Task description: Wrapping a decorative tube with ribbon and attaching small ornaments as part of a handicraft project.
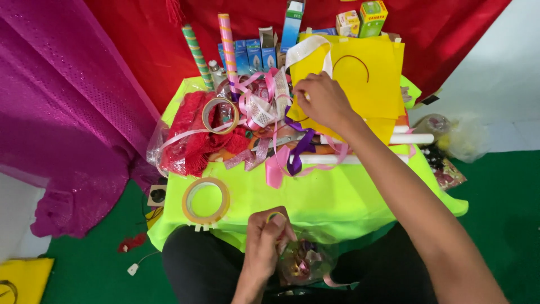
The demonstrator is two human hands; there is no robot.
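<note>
A roll of clear tape (pixel 206 201) lies on the lime-green cloth (pixel 337 197) at your left. Just right of it, your left hand (pixel 269 239) is closed around a clear bag of shiny ribbons (pixel 306 262) in your lap. Farther right, your right hand (pixel 320 101) reaches across, fingertips pinched together on yellow paper (pixel 371 84) beside tangled ribbons (pixel 264 112).

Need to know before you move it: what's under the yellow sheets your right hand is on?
Under the yellow sheets, white tubes and an orange layer poke out at the lower edge; the rest beneath stays covered. The right hand rests on their left edge.
</note>
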